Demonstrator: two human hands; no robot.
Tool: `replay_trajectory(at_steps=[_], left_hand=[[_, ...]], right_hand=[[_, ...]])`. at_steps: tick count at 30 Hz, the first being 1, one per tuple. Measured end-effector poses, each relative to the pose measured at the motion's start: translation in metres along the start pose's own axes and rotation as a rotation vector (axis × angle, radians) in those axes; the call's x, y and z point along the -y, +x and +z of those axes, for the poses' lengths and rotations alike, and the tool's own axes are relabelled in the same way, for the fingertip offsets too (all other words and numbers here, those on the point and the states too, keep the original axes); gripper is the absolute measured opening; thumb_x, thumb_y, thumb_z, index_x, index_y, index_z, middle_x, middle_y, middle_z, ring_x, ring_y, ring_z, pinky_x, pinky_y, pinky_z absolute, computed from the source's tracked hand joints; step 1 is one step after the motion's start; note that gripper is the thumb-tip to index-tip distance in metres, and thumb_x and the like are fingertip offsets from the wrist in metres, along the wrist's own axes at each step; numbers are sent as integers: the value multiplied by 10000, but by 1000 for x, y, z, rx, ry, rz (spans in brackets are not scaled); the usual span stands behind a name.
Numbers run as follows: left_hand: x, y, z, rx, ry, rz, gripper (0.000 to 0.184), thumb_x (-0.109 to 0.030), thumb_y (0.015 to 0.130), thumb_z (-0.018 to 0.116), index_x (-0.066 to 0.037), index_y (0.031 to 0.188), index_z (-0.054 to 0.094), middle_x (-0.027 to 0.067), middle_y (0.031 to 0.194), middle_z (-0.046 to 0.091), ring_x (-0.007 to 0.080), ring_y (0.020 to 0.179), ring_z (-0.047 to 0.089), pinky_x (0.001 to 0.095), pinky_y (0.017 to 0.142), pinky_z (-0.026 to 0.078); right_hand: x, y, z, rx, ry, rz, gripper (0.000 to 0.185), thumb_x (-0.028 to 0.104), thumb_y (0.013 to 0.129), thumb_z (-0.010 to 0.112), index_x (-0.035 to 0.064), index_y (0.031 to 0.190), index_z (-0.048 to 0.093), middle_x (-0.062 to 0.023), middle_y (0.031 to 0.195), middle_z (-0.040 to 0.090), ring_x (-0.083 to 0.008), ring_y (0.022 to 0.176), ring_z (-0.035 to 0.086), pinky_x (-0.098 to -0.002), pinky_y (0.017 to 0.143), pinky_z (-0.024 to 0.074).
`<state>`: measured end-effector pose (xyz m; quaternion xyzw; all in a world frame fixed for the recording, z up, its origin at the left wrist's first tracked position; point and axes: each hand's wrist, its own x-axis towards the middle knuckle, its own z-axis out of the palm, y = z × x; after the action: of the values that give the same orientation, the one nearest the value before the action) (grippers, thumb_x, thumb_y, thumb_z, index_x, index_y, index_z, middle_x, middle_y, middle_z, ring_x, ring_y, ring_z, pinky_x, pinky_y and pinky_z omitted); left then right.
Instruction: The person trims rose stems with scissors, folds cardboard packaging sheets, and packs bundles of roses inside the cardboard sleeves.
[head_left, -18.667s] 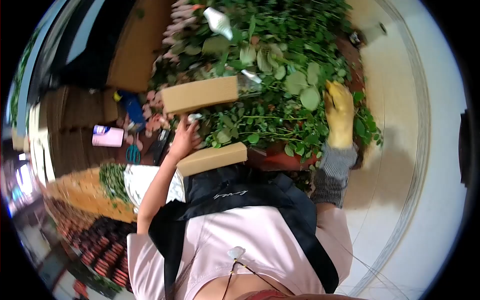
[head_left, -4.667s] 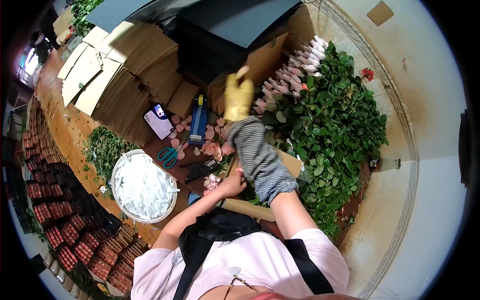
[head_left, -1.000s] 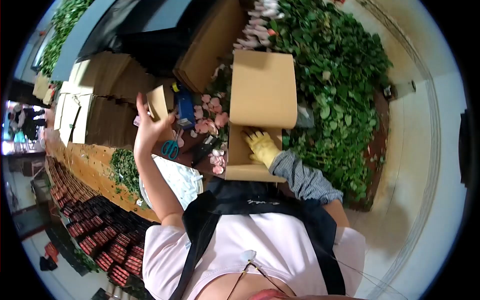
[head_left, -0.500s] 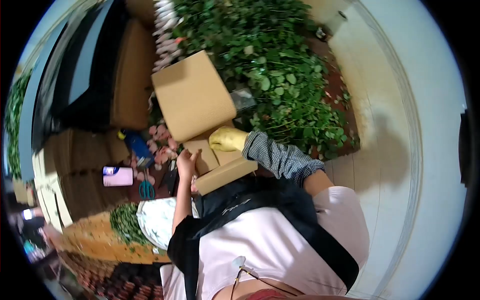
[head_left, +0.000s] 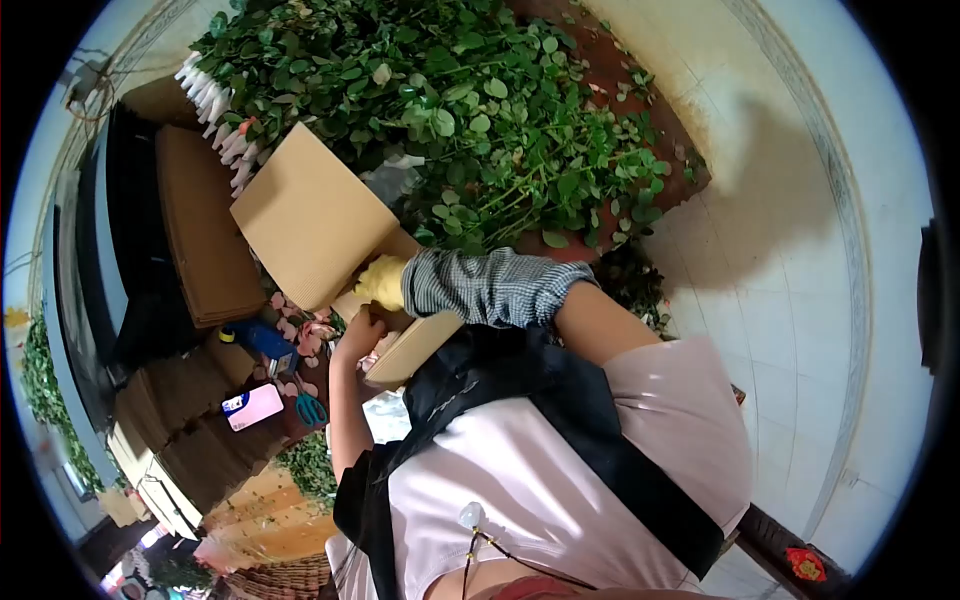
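A folded sheet of corrugated cardboard (head_left: 312,215) stands with one panel raised, and its lower flap (head_left: 415,350) lies against my dark apron. My right hand (head_left: 382,284), in a yellow glove below a checked sleeve cover, is closed at the fold between the panels. Just below it, my bare left hand (head_left: 360,332) has its fingers curled at the cardboard's inner side. The two hands are almost touching. What lies within their fingers is hidden.
Leafy green stems (head_left: 500,120) cover much of the table, with white-sleeved heads (head_left: 208,105) at their left end. Pink petals (head_left: 312,332), teal scissors (head_left: 311,410), a pink phone (head_left: 252,407) and a blue tool (head_left: 265,343) lie left. Cardboard boxes (head_left: 205,230) stand beyond.
The view has turned, shifting the table leftward. My left hand, its thumb apart before, is now curled and closer to the right hand. The gloved hand has moved deeper into the fold.
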<state>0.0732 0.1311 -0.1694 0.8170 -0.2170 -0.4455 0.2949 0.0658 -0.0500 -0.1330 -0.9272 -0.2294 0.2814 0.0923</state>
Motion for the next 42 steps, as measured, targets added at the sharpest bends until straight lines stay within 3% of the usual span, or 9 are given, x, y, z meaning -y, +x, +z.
replay_trajectory(at_steps=[9,11,19,24,29,33,36,40,42], left_hand=[[11,2,16,-35,-208,-49,318,-189,979,587,62,1151,495,144,879,629,196,773,613,332,704,507],[25,8,20,-70,-233,-26,314,-193,972,598,64,1125,504,145,892,627,193,790,619,324,707,510],[18,0,28,-180,-186,-17,333,-215,917,636,61,1084,550,200,994,637,288,917,620,365,824,499],[9,-4,29,-227,-100,-4,333,-239,908,659,48,1040,556,222,981,640,323,920,627,389,822,498],[10,-6,30,-217,-119,-12,334,-234,912,658,40,1069,550,240,1022,646,383,966,637,411,842,510],[5,-8,28,-189,-110,-30,321,-217,924,640,47,1079,545,243,1040,646,375,965,641,408,842,512],[-10,-15,24,-219,-127,-24,318,-187,906,646,60,1084,555,231,995,649,349,924,644,399,823,514],[-8,-16,27,-226,-173,-36,317,-176,896,635,69,1080,554,229,993,648,349,914,647,400,824,514],[-6,-15,27,-238,-140,-4,324,-183,898,627,70,1086,551,231,998,651,354,927,650,403,829,516]], right_hand=[[-77,-150,33,-626,294,771,460,170,842,683,80,1284,596,-174,1224,643,-350,1124,598,-458,973,476],[-126,-135,139,-789,315,567,521,162,833,698,77,1329,562,-171,1330,595,-356,1191,565,-467,1028,449],[-114,-171,8,-460,584,589,498,306,970,588,107,1418,506,-187,1321,609,-340,1203,583,-430,1052,449],[-45,-109,-99,-966,517,-311,635,263,840,749,86,1399,505,-172,1318,594,-340,1221,564,-436,1042,459],[-11,-5,-101,53,-279,54,276,285,852,686,162,1091,749,-35,1088,737,-214,987,704,-437,709,564],[-33,27,-98,169,-3,6,391,324,839,703,203,1211,706,-50,1138,722,-249,1034,691,-412,799,567],[-62,-16,-75,-496,1020,-509,568,316,933,683,125,1433,491,-97,1359,606,-246,1257,560,-387,1068,445],[-133,-93,-78,-939,1213,291,303,184,955,647,129,1252,630,-67,1295,636,-211,1203,588,-365,1018,487],[-215,-113,-25,-734,257,894,327,179,925,660,168,1250,627,-107,1281,641,-262,1148,625,-404,1002,508]])
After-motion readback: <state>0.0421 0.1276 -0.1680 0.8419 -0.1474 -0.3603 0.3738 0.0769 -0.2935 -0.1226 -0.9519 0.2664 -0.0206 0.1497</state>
